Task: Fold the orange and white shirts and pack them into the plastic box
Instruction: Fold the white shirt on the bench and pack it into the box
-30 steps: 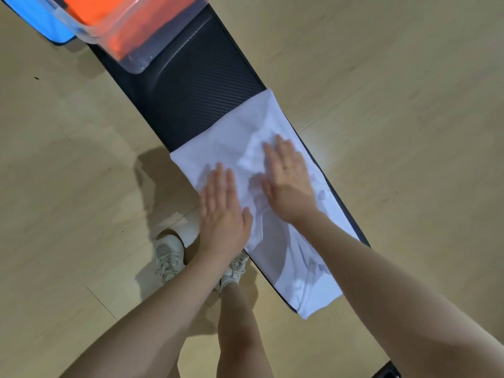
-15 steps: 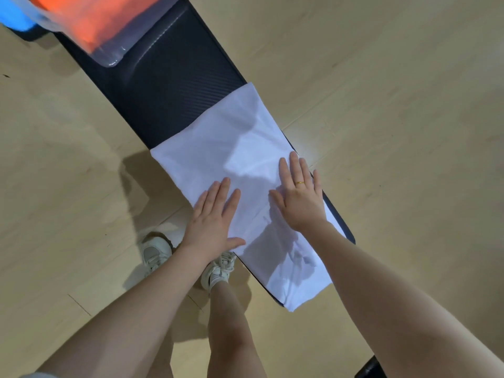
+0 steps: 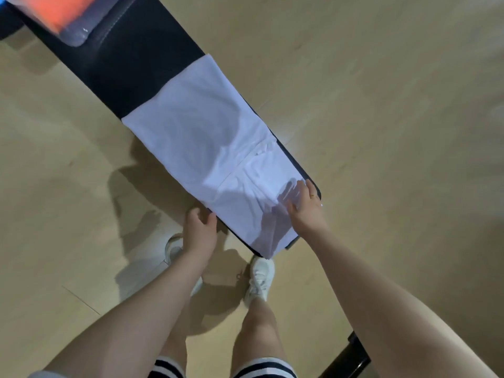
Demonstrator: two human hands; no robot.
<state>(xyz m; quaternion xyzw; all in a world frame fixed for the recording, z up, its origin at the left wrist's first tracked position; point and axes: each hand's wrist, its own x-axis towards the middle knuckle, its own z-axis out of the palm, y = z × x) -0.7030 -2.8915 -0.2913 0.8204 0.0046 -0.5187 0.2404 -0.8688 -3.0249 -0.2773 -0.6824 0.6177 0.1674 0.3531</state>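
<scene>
Nearest the camera are two bare legs above striped shorts (image 3: 261,368) and a pair of white shoes (image 3: 260,279) standing on the pale wood floor (image 3: 381,105). Just beyond them the left hand (image 3: 197,230) hangs off the near edge of the black bench (image 3: 131,69), its fingers loosely curled around nothing, the fingertips just beside the edge of the white shirt (image 3: 207,132) without clearly touching it. The right hand (image 3: 304,208) lies at the shirt's near right side, close to the bench's rounded end, with a ring on one finger; the fingers (image 3: 309,188) look fairly straight and spread over the cloth, though motion blur makes it hard to tell whether they press flat or pinch the edge (I cannot tell for certain). The shirt is spread lengthwise along the bench as a long, narrow, already folded band, its near corner hanging slightly past the bench end above the right shoe; soft creases and a seam cross its near half, and shadows of the arms fall on it. Beyond the shirt the bare black bench top continues to the far left corner, where the clear box (image 3: 73,31) stands on the bench with orange cloth (image 3: 46,9) inside, blurred and cut off by the frame edge.
</scene>
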